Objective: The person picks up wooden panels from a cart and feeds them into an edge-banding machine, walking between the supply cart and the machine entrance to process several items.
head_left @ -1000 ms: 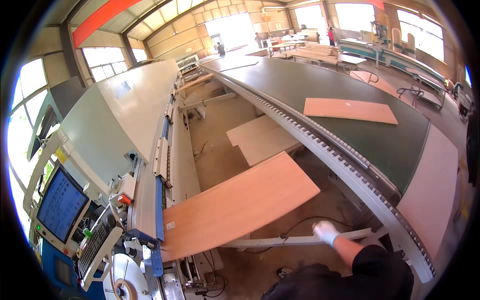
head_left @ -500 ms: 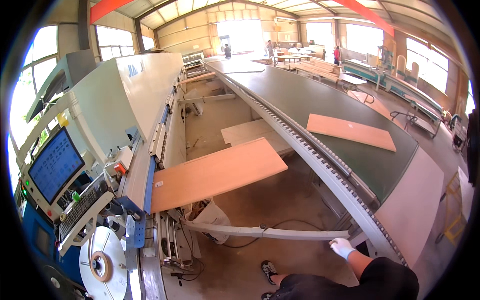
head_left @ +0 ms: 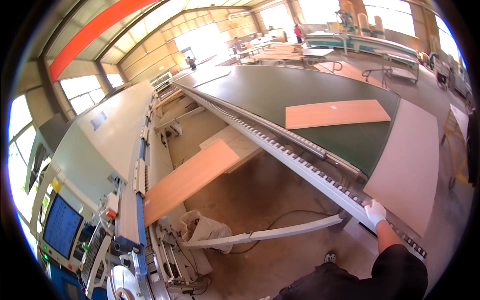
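Note:
My right hand point(head_left: 376, 213), in a white glove, lies on the near end of a long roller rail point(head_left: 320, 181). Its fingers curl over the rail's edge. Beyond the rail a wood-coloured panel point(head_left: 337, 114) with a small white label lies on a green conveyor belt point(head_left: 240, 90). Another wood-coloured panel point(head_left: 187, 181) sticks out from the edge of the long machine point(head_left: 117, 135) at left, away from my hand. My left hand is out of the picture.
A bent grey bar point(head_left: 270, 235) spans low between machine and rail, beside a white sack point(head_left: 207, 232). At left stand a screen point(head_left: 62, 225) and keyboard. A pale board point(head_left: 407, 160) adjoins the belt at right, near a yellow trolley point(head_left: 457, 150). Distant people stand at the back.
My right hand has come up from beside the rail onto it. The view has swung right and tilted. The panel at the machine has moved farther along it, away from me.

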Demonstrator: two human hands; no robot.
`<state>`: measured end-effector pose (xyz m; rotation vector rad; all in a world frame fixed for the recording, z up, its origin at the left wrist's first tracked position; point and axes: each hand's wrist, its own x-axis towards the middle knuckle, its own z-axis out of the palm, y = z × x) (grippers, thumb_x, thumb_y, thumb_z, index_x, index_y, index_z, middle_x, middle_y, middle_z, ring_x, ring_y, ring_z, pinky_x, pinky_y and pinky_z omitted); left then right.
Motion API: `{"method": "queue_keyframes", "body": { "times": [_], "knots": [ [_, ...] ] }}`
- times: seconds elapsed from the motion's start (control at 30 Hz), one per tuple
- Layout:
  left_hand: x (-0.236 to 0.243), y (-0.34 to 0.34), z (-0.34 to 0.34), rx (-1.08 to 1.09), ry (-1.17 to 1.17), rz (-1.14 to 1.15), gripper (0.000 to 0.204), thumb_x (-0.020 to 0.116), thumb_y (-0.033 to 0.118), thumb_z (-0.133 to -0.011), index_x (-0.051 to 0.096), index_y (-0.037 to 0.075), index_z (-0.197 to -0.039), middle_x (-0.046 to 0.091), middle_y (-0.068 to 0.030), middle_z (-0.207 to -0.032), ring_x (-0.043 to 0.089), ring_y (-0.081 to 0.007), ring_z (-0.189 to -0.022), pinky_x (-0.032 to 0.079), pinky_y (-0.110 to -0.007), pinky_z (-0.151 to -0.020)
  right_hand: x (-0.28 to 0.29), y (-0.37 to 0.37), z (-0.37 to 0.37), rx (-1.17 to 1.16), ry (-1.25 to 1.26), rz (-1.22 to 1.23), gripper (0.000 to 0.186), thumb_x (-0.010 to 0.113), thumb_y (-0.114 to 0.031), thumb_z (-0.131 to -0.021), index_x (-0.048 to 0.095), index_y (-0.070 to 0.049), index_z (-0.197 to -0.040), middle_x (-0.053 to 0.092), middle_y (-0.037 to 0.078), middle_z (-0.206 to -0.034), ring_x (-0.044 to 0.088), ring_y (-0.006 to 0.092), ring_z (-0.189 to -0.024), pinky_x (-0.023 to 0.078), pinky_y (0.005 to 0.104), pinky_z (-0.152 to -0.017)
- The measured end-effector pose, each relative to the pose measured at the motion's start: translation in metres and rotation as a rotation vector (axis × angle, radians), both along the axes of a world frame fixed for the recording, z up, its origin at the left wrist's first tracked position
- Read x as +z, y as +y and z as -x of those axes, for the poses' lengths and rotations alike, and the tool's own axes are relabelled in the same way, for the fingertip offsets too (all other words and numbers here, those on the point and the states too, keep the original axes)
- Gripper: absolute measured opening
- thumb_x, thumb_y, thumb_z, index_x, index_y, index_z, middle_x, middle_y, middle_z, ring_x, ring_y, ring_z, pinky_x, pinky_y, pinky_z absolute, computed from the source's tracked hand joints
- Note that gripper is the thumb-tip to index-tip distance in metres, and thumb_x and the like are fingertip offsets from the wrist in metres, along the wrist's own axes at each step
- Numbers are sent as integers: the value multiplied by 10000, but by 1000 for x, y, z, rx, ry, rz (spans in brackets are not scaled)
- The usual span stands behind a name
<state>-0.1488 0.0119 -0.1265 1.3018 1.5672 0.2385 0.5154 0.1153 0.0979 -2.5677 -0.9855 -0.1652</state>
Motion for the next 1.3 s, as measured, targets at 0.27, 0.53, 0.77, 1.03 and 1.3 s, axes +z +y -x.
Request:
{"method": "queue_keyframes", "body": {
  "times": [0.27, 0.53, 0.77, 1.03, 1.3],
  "knots": [
    [1, 109, -69, 337, -231, 204, 430, 459, 384, -1009, 559, 18, -1211, 615, -169, -1215, 593, -316, -1074, 501, -431, -874, 39, 5, 28, 160, 326, 109, 415, 541, -468, -910, 647, -68, -872, 691, 200, -869, 672, 390, -849, 512, 516, -740],
    [149, 243, -370, -7, -225, -564, 439, 553, 236, -966, 525, -56, -1293, 602, -217, -1246, 549, -356, -1190, 404, -443, -1044, 47, -16, 9, 404, 460, 70, 471, 595, -434, -887, 570, -24, -1118, 655, 208, -1036, 636, 392, -973, 510, 491, -815],
    [240, 310, -562, -627, 4, -1263, 349, 648, 239, -871, 630, 33, -1152, 614, -197, -1226, 526, -383, -1182, 370, -487, -1033, 31, -30, -16, 463, 659, -38, 508, 574, -412, -908, 595, -21, -1231, 641, 209, -1170, 607, 379, -1079, 484, 451, -915],
    [251, 316, -604, -946, 355, -913, 380, 578, 387, -876, 700, 87, -677, 669, -147, -697, 650, -359, -707, 504, -471, -702, 45, -17, -37, 279, 1237, -57, 424, 568, -279, -910, 603, -32, -1254, 675, 181, -1129, 633, 319, -1086, 492, 387, -929],
    [253, 316, -607, -866, 219, -995, 337, 618, 310, -835, 650, 75, -595, 640, -134, -648, 624, -340, -657, 486, -467, -705, -80, -15, -83, -75, 1632, -354, 351, 462, -256, -997, 590, -39, -1240, 663, 153, -1171, 625, 273, -1107, 488, 425, -940]
  ]
}}
